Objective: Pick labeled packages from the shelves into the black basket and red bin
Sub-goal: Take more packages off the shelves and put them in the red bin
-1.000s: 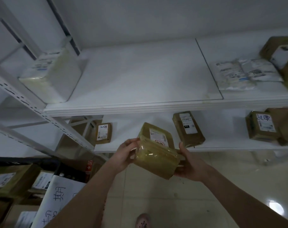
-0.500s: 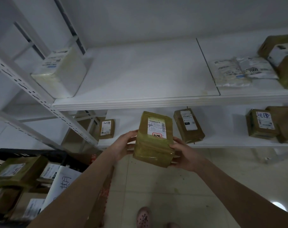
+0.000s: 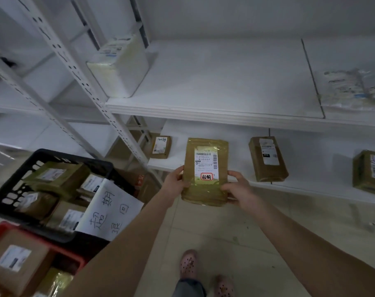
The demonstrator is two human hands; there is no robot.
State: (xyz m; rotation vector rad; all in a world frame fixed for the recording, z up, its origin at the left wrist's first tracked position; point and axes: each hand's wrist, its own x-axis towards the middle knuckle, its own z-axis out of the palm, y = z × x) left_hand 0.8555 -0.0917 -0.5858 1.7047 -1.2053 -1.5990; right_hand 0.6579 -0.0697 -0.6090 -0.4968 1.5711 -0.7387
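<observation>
Gripping one labeled package point(image 3: 206, 189) with left hand point(image 3: 174, 183) and right hand point(image 3: 239, 190), three brown parcels point(image 3: 268, 161) on lower shelf point(image 3: 315, 188)

Two white shelf levels. Upper shelf point(image 3: 225, 82): white labelled box point(image 3: 120, 67) at the far left back, beside the perforated upright point(image 3: 83, 82); flat white mailer bags point(image 3: 353, 91) at the far right, blurred, past the panel seam. Lower shelf point(image 3: 311, 159): small brown parcel point(image 3: 161, 146) at the left end, handwritten label up; taped brown parcel point(image 3: 268, 159) mid-shelf near the front edge, label up; third brown parcel point(image 3: 371, 172) cut off by the right frame edge. All three sit well apart. Floor point(image 3: 236, 232): pale tiles, pink clogs point(image 3: 188, 264) standing on it at bottom centre.
</observation>
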